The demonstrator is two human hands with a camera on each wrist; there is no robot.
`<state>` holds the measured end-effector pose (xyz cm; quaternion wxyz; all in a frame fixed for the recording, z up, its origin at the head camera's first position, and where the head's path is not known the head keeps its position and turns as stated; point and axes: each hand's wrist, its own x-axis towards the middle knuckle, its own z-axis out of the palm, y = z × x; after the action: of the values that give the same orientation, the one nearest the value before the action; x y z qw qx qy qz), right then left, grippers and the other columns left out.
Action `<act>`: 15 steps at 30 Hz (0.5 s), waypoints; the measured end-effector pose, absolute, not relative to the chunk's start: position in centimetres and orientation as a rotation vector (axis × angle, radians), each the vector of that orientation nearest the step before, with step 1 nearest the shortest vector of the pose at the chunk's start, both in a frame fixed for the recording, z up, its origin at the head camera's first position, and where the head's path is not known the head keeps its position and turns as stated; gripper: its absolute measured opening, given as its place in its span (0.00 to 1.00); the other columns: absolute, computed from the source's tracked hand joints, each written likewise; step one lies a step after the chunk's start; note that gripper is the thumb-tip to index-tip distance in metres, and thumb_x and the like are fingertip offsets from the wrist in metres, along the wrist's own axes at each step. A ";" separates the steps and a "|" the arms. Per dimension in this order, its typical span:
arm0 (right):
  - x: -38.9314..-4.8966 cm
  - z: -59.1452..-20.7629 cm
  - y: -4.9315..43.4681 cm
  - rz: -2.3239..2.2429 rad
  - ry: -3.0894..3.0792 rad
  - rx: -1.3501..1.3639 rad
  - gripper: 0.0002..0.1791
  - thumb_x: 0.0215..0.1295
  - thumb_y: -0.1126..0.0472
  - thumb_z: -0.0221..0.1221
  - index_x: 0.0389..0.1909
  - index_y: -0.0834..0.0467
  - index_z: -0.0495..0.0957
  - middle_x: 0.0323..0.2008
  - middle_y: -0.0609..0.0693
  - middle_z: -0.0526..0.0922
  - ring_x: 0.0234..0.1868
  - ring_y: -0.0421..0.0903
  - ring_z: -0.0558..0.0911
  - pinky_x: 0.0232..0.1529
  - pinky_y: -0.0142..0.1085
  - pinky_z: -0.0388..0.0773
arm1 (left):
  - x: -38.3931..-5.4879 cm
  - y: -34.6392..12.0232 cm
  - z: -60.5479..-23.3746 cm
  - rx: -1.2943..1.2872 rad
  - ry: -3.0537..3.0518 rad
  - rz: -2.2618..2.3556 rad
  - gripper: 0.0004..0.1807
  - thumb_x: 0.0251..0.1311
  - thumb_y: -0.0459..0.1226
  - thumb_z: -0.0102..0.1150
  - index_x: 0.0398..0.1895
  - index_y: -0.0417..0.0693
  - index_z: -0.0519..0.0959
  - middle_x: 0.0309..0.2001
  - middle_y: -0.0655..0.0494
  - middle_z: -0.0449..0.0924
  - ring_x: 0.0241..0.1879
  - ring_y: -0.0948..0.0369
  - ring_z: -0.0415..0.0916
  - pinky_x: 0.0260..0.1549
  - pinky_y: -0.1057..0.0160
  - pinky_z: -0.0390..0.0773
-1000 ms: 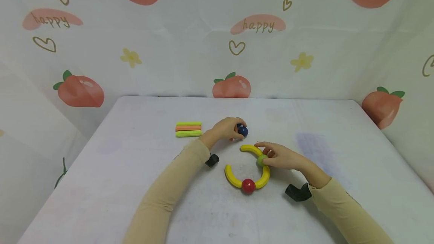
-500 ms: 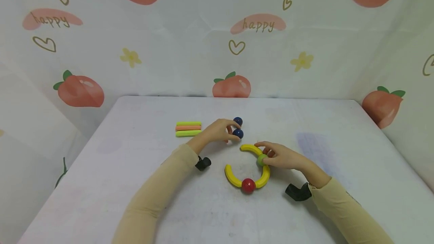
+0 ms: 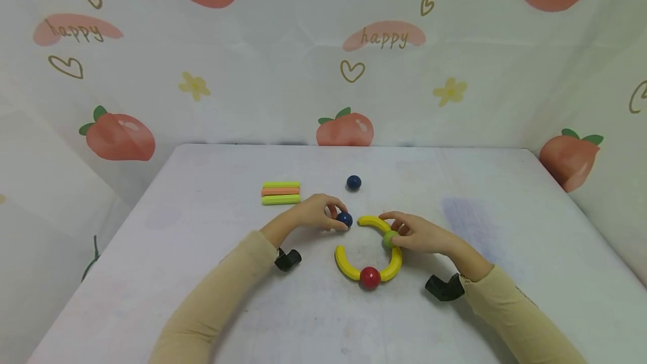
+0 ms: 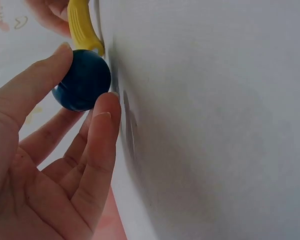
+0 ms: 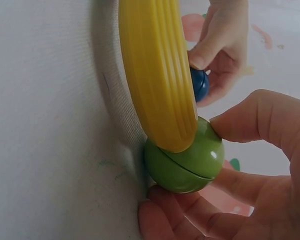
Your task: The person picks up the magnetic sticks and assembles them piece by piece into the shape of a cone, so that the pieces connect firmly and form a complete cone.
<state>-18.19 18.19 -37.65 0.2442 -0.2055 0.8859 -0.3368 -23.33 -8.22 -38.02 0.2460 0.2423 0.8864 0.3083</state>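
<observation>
Between thumb and fingers, my left hand (image 3: 317, 212) pinches a dark blue ball (image 4: 85, 80) just left of the upper end of a curved yellow piece (image 3: 373, 221). My right hand (image 3: 422, 233) grips a green ball (image 5: 187, 162) by its sides; a yellow curved piece (image 5: 157, 75) touches that ball in the right wrist view. From the green ball a second curved piece (image 3: 393, 265) runs down to a red ball (image 3: 370, 278), and a third yellow piece (image 3: 346, 264) continues from the red ball up to the left. Together they form an unclosed ring on the table.
Another dark blue ball (image 3: 354, 182) lies farther back on the white table (image 3: 202, 229). Left of it lie straight sticks, two yellow-green (image 3: 281, 199) and one orange (image 3: 280, 191), side by side. A printed cloth (image 3: 283, 72) hangs behind the table.
My left hand has drawn one blue ball away from the other, toward me and slightly left, near the ring's upper end. My right hand stays on the green ball.
</observation>
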 end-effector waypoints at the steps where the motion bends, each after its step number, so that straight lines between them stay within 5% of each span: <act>1: -18.2 -37.7 18.2 -0.917 2.421 -0.564 0.29 0.61 0.58 0.55 0.64 0.59 0.63 0.47 0.61 0.75 0.46 0.53 0.76 0.44 0.44 0.77 | -23.2 -8.2 -38.1 0.665 2.416 0.839 0.22 0.53 0.45 0.66 0.51 0.51 0.77 0.36 0.54 0.75 0.24 0.65 0.73 0.25 0.72 0.71; 15: -18.4 -38.2 17.4 -0.916 2.517 -0.572 0.25 0.60 0.54 0.60 0.55 0.60 0.68 0.44 0.61 0.78 0.41 0.50 0.78 0.43 0.42 0.78 | -22.0 -7.8 -37.9 0.646 2.415 0.869 0.21 0.53 0.43 0.66 0.50 0.49 0.77 0.32 0.55 0.73 0.23 0.65 0.71 0.22 0.72 0.71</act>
<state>-18.38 17.36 -38.22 0.1999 -0.2046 0.9005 -0.3276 -22.02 -7.80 -37.87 0.2451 0.2366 0.8847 0.3183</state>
